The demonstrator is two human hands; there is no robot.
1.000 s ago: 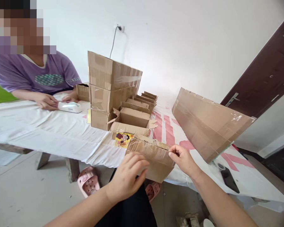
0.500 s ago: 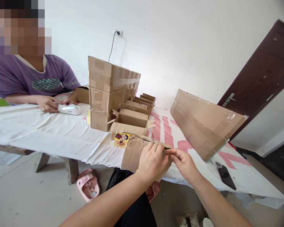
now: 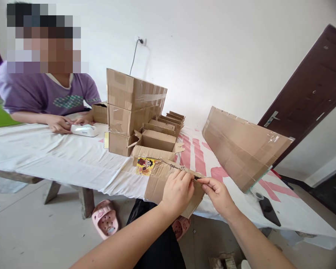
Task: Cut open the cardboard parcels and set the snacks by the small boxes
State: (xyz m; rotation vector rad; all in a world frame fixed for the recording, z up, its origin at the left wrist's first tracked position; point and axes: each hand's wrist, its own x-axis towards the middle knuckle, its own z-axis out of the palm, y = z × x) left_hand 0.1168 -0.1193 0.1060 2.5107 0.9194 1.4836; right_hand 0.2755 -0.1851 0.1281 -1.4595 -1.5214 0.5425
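Observation:
A flattened or partly folded brown cardboard box (image 3: 156, 184) lies at the table's near edge, part of it hanging over the front. My left hand (image 3: 177, 191) is closed over its upper edge, fingers curled in and the thumb side toward my right hand. Just to the right, my right hand (image 3: 217, 193) pinches the same edge near its corner between thumb and fingers. A narrow dark strip shows between the two sets of fingertips; whether it is a gap or an object I cannot tell. A yellow printed label (image 3: 145, 166) lies by the box's left end.
Beyond my hands sit an open box (image 3: 159, 142) and a stack of taped boxes (image 3: 120, 119). A large cardboard panel (image 3: 246, 149) stands at right, near a phone (image 3: 269, 211) and a tape roll (image 3: 258, 195). Across the table (image 3: 72, 164), a person (image 3: 70, 97) handles a white tape dispenser (image 3: 84, 130).
My left fingers have drawn in tighter along the box edge, showing the dark strip. My right hand keeps its pinch. The person across has shifted rightward in view.

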